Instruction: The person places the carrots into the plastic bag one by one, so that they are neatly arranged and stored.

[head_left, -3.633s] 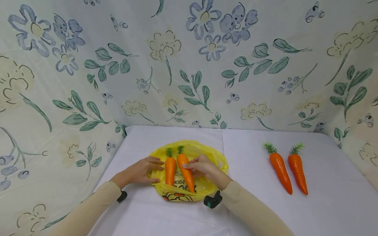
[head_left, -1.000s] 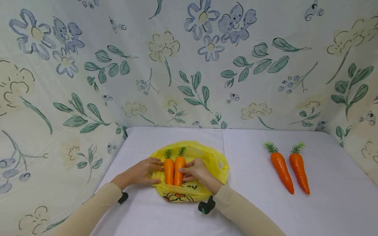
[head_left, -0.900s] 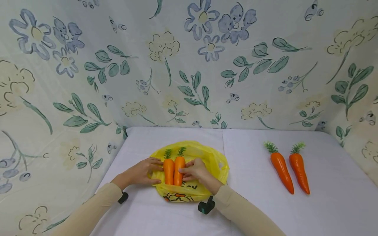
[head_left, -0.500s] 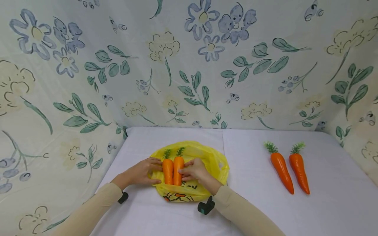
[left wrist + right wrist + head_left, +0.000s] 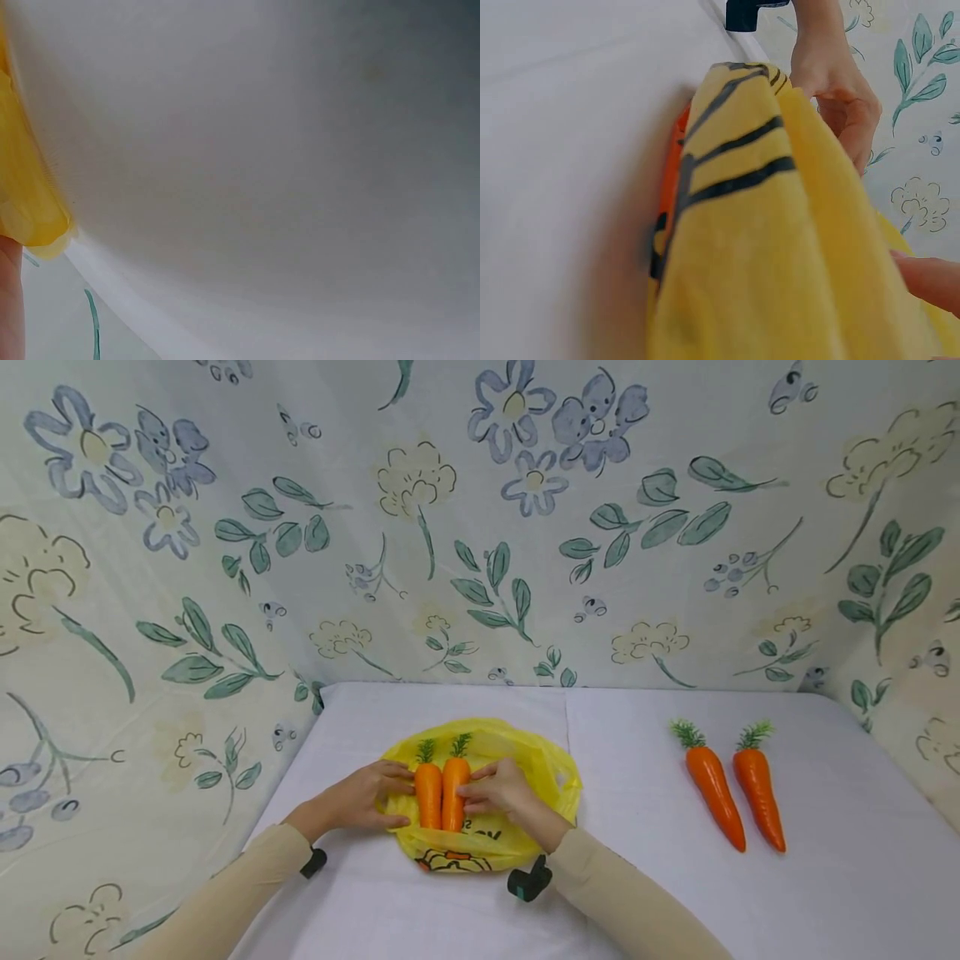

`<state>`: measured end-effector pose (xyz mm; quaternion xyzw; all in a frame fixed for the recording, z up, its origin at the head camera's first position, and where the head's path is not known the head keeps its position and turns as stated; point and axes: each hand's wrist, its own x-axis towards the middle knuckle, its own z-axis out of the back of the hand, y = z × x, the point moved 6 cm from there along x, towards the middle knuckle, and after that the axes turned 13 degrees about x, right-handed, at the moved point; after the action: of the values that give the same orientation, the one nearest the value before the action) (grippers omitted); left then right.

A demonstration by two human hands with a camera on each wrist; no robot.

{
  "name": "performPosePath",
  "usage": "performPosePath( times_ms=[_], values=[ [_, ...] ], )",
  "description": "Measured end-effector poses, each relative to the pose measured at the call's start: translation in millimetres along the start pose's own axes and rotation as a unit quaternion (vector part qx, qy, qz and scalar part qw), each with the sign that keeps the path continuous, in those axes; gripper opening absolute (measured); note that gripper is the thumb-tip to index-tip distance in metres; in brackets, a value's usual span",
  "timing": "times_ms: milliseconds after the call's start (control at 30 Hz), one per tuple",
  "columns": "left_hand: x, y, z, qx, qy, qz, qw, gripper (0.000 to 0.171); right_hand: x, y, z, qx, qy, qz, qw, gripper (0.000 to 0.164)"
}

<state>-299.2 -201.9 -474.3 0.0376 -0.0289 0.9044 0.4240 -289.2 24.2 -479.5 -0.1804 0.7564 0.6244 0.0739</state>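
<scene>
Two orange toy-like carrots with green tops, a left carrot (image 5: 428,797) and a right carrot (image 5: 454,793), lie side by side inside an open yellow plastic bag (image 5: 540,760). At the bag's left rim, my left hand (image 5: 367,797) holds the plastic, fingers inside and thumb towards the near side. My right hand (image 5: 506,793) is inside the bag's mouth, thumb and fingers on the right carrot's right side. Yellow plastic (image 5: 30,187) and part of a finger show in the left wrist view. In the right wrist view, the bag's printed front (image 5: 742,187) hides the carrots.
Two more carrots, one (image 5: 716,797) and another (image 5: 759,797), lie on the white tablecloth (image 5: 637,727) to the right of the bag. A floral curtain (image 5: 480,527) rises behind and beside the table.
Since the earliest frame, the right carrot has swung from slanted to nearly upright beside the left one, moved by the right hand. Lately both carrots shifted only slightly; the left hand stayed put.
</scene>
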Motion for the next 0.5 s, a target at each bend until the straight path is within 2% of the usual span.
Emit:
performPosePath(
  times_ms=[267,500],
  values=[
    [-1.0,0.2,0.8,-0.005,0.001,0.005,1.0,0.049,-7.9,14.6,3.1,0.034,0.023,0.014,0.999,0.045],
    [0.2,-0.1,0.3,0.003,0.001,0.004,1.0,0.05,-19.7,36.1,10.9,0.074,0.066,0.027,0.995,0.05]
  ],
)
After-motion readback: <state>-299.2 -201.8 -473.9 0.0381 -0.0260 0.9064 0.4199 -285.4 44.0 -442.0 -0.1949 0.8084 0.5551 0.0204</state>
